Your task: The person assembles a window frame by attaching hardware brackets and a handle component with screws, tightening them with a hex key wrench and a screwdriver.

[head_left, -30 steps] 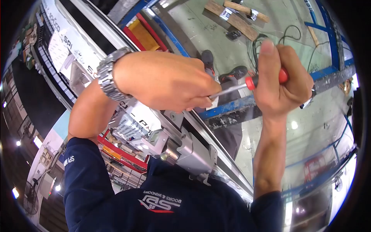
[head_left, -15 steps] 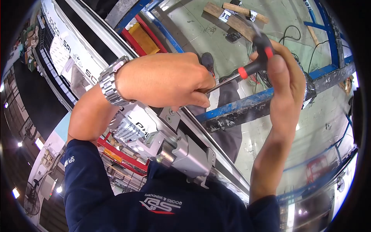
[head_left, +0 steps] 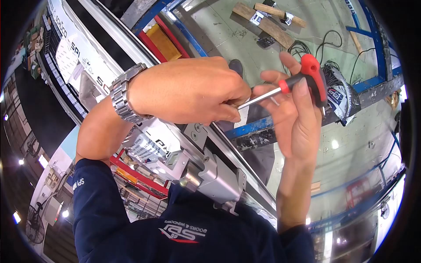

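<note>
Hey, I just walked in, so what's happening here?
Someone is handling a red-and-black T-handle driver with both bare hands. The right hand has its thumb on the handle, fingers partly spread. The left hand, fingers curled, is at the far end of the shaft, seemingly steadying it. The tip is hidden there, so what it meets can't be told. A silver metal fitting lies between that hand and the navy shirt.

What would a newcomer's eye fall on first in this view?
Probably the red-and-black T-handled tool, right of centre, its handle against the right hand. Next, the shiny silver watch behind the left hand, left of centre, then the shirt logo at bottom centre.
</note>
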`<control>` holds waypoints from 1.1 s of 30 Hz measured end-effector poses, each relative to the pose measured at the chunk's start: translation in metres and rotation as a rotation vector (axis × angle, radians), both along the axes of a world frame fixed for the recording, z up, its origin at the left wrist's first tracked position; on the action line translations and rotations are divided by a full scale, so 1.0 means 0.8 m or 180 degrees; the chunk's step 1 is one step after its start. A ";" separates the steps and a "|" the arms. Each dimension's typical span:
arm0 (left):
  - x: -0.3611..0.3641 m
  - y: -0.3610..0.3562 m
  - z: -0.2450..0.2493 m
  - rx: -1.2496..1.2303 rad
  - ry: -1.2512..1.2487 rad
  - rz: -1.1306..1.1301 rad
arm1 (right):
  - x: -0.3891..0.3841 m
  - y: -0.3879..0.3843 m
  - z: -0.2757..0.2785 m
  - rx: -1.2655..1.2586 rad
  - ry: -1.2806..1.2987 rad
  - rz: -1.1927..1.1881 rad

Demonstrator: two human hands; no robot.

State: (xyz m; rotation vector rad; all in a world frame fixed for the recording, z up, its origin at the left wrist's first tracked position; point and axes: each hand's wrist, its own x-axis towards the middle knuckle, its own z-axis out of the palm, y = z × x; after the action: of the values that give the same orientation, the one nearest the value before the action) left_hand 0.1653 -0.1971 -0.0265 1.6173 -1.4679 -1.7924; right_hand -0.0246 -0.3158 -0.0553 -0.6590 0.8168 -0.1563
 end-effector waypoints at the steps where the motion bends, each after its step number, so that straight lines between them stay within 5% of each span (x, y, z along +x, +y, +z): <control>1: 0.000 0.001 -0.003 -0.0096 0.0019 -0.0017 | 0.000 0.003 0.001 0.0123 -0.0014 -0.0030; 17: 0.001 0.001 0.001 -0.0441 0.0376 0.0381 | 0.007 0.011 0.018 -0.0694 0.0310 -0.0309; 26: 0.009 0.010 -0.003 -0.0604 0.0218 -0.0257 | -0.004 0.015 0.020 -0.0956 0.0203 -0.0048; 33: 0.010 0.012 -0.006 -0.0841 0.0431 -0.0086 | -0.003 0.012 0.025 -0.0892 -0.0068 0.0055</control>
State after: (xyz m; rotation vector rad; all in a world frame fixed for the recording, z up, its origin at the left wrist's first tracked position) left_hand 0.1732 -0.1879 -0.0311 1.3273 -1.5925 -1.6071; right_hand -0.0268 -0.3060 -0.0355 -0.9262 0.7753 -0.2649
